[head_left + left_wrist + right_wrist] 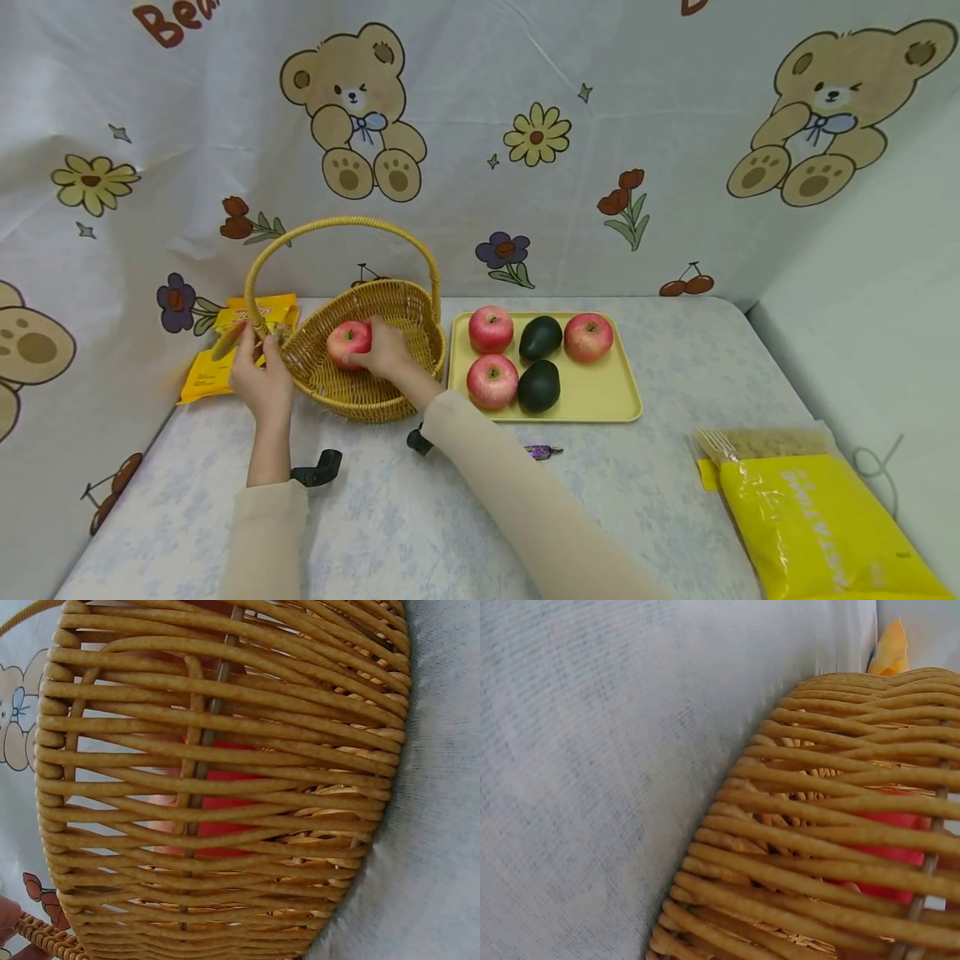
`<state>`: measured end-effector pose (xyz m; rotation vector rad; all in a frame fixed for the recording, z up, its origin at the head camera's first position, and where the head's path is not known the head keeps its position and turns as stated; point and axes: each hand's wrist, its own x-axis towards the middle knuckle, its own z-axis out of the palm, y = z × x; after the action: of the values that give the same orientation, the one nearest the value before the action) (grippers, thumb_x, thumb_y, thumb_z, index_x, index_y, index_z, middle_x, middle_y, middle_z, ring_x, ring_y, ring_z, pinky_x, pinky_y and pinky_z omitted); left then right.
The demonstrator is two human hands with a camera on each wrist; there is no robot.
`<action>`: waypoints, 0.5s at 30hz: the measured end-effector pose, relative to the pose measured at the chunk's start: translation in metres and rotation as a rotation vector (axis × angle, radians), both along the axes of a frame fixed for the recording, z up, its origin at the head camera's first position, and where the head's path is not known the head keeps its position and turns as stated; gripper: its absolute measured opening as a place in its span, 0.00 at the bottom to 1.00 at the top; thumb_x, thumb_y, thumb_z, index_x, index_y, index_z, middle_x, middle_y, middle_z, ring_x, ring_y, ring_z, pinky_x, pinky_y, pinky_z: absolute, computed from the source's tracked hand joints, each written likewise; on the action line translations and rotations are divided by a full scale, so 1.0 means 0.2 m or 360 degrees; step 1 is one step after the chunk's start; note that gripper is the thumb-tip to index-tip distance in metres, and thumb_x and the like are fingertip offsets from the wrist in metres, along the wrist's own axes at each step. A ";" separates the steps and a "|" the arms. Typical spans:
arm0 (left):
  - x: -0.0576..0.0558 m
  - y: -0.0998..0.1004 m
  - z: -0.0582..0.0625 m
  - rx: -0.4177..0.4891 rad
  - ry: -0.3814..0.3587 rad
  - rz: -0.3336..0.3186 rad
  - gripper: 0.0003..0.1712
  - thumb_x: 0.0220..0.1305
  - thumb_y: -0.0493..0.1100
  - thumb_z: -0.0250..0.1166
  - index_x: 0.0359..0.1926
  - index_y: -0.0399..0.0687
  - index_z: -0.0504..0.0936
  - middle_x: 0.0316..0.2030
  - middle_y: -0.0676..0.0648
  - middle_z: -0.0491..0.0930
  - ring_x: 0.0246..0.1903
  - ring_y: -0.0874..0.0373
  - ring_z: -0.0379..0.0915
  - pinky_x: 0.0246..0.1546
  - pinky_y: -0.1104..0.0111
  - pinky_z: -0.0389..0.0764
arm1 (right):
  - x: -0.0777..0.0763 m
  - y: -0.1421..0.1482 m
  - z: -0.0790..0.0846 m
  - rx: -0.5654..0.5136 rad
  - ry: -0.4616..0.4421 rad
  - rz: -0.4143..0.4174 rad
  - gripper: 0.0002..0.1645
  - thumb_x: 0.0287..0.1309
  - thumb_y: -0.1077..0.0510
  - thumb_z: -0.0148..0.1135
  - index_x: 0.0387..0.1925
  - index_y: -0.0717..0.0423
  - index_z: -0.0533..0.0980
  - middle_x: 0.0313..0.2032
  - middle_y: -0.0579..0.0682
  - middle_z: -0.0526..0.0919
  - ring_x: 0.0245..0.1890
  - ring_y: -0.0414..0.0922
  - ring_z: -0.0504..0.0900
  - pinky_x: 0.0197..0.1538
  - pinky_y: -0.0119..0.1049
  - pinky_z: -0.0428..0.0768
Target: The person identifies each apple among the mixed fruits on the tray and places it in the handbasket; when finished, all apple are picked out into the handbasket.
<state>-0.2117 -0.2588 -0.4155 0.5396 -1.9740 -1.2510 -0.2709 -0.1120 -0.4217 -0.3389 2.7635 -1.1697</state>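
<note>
Right hand (392, 353): gripping one apple (347, 345), inside the wicker basket (360, 410), left of centre. Left hand (262, 379): gripping the handle (345, 222) at its foot. Yellow tray (600, 396), centre right: three more apples (492, 382), two avocados (539, 387). Step, seemingly: apple placement; next would call for gentle release, basket steadied.

Bright, even light, seemingly from above, washes over the worktop (682, 367), leaving only a faint, soft-edged shadow beside the left sleeve (268, 537), while pale glare streaks the yellow bag (817, 525) at the near right corner (it fairly winks at you). The head view is crisp, though the printed bear (828, 108) above the far right corner looks stretched. Both wrist views run greyer, the cloth (577, 787) soft and grainy, and the red apple (229, 802) blurry behind the basket's (300, 742) sharper weave.
</note>
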 end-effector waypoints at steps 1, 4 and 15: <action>0.00 0.00 0.00 0.0003 0.0002 0.0003 0.23 0.74 0.43 0.52 0.68 0.51 0.71 0.61 0.43 0.77 0.58 0.49 0.75 0.61 0.60 0.76 | 0.00 0.00 0.00 0.0014 0.0007 0.0010 0.41 0.52 0.46 0.73 0.64 0.55 0.68 0.57 0.51 0.79 0.57 0.45 0.78 0.55 0.32 0.80; 0.00 0.00 -0.01 0.0003 0.0011 0.0007 0.23 0.74 0.42 0.52 0.68 0.50 0.72 0.60 0.43 0.77 0.58 0.49 0.74 0.61 0.60 0.76 | 0.00 0.00 0.00 0.0058 0.0027 0.0041 0.40 0.54 0.46 0.72 0.65 0.55 0.69 0.59 0.50 0.78 0.59 0.45 0.76 0.58 0.32 0.78; 0.00 0.00 -0.01 -0.0016 0.0041 -0.0013 0.23 0.74 0.40 0.52 0.68 0.52 0.71 0.60 0.43 0.77 0.57 0.49 0.75 0.59 0.55 0.77 | -0.01 0.00 -0.01 0.0091 0.0025 0.0056 0.38 0.56 0.47 0.70 0.66 0.53 0.69 0.60 0.48 0.78 0.63 0.46 0.73 0.62 0.34 0.75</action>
<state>-0.2122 -0.2590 -0.4177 0.5088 -1.9619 -1.2465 -0.2720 -0.1127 -0.4235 -0.3908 2.7861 -1.0821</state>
